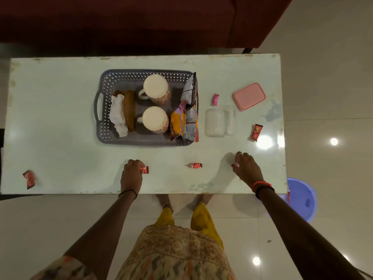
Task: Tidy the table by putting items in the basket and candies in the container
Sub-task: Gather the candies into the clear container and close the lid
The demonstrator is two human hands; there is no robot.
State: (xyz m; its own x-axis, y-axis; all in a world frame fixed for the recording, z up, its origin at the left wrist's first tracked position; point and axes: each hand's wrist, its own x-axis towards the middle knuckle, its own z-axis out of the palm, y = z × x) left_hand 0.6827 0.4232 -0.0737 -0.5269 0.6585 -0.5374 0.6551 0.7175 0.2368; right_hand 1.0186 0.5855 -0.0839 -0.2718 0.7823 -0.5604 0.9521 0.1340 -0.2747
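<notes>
A grey perforated basket (105, 77) stands mid-table and holds two mugs, a cloth and snack packets. To its right sits a clear container (219, 122) without its pink lid (249, 96), which lies further back. My left hand (132, 171) pinches a red candy (145, 169) near the front edge. My right hand (246, 168) pinches another red candy (235, 165). Loose candies lie on the table: a red one (194, 165) between my hands, one at the front left (29, 179), a dark red one (256, 132) at the right, and a pink one (215, 99) beside the basket.
The white table (60, 118) has a dark red sofa (141, 21) behind it. A blue plastic stool (302, 199) stands on the floor under the table's front right corner. My feet are at the front edge.
</notes>
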